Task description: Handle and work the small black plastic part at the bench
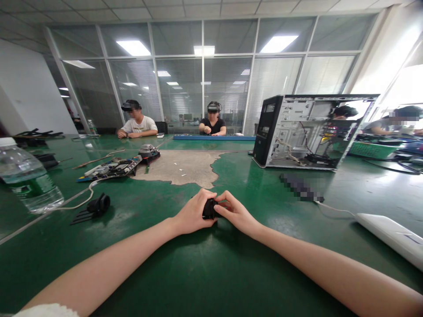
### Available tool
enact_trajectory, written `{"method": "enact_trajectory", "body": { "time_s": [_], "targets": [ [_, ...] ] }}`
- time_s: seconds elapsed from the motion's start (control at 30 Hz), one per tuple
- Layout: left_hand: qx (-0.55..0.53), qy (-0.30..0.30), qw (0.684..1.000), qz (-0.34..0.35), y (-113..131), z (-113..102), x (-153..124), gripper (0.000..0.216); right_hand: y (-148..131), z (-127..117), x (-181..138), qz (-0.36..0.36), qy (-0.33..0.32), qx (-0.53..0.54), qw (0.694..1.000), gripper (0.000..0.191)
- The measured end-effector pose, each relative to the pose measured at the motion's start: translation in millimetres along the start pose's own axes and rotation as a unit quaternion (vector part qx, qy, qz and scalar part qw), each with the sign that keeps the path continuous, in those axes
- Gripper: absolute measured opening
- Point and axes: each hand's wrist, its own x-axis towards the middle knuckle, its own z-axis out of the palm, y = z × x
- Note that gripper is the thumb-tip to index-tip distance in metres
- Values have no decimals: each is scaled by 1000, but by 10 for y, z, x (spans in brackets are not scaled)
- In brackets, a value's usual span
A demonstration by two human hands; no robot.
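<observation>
My left hand (pixel 193 213) and my right hand (pixel 236 212) meet at the middle of the green table (pixel 185 273). Both close round a small black part (pixel 209 209) held just above the tabletop. The left fingers curl over its left side and the right fingertips pinch its right edge. Most of the part is hidden by my fingers, so its shape stays unclear.
An open computer case (pixel 310 130) stands at back right. A circuit board (pixel 110 168), a black fan-like part (pixel 96 205) with a cable and a water bottle (pixel 28 176) lie at left. A white device (pixel 393 233) sits at right. Two people sit at the far side; others at right.
</observation>
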Motion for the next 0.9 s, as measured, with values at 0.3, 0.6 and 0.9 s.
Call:
{"method": "enact_trajectory", "body": {
  "time_s": [0.3, 0.6, 0.9],
  "targets": [
    [-8, 6, 1000, 4, -16, 16, 5, 66, 30, -12, 22, 16, 1, -12, 1000, 22],
    [1, 9, 1000, 2, -4, 9, 6, 64, 5, 2, -26, -16, -7, -6, 1000, 18],
    [-2, 4, 1000, 5, 1, 3, 5, 63, 16, -10, 16, 21, 6, -18, 1000, 24]
  ]
}}
